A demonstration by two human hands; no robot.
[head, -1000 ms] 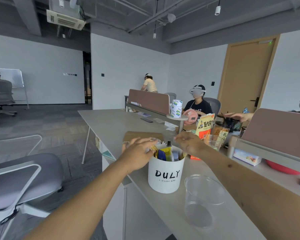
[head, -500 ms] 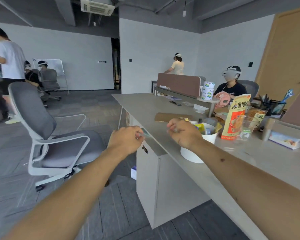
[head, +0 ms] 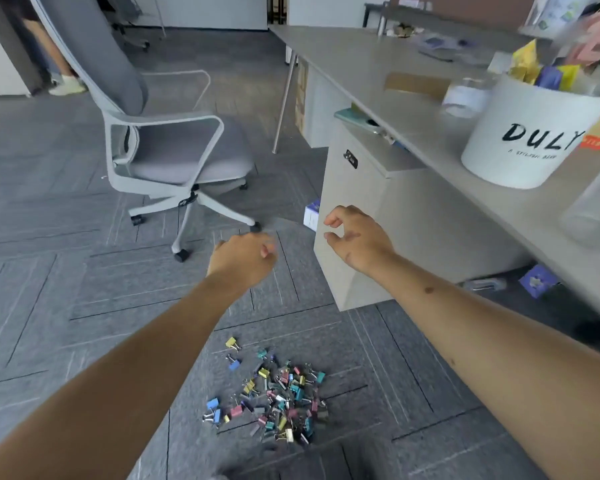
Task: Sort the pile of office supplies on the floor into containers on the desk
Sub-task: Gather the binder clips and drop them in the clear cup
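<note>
Binder clips (head: 271,396) in mixed colours lie in a loose pile on the grey carpet floor (head: 66,278), low in the view, between the two outstretched forearms. Left hand (head: 243,258) hovers above the floor with fingers curled loosely inward; it appears empty, though the palm is hidden. Right hand (head: 355,237) hangs in front of the cabinet (head: 413,230) under the table (head: 395,84), thumb and fingers parted, holding nothing. White container (head: 530,133) marked "DULY" stands on the table near its front edge, filled with coloured items. Grey office chair (head: 160,133) stands to the left, well apart from the pile.
</note>
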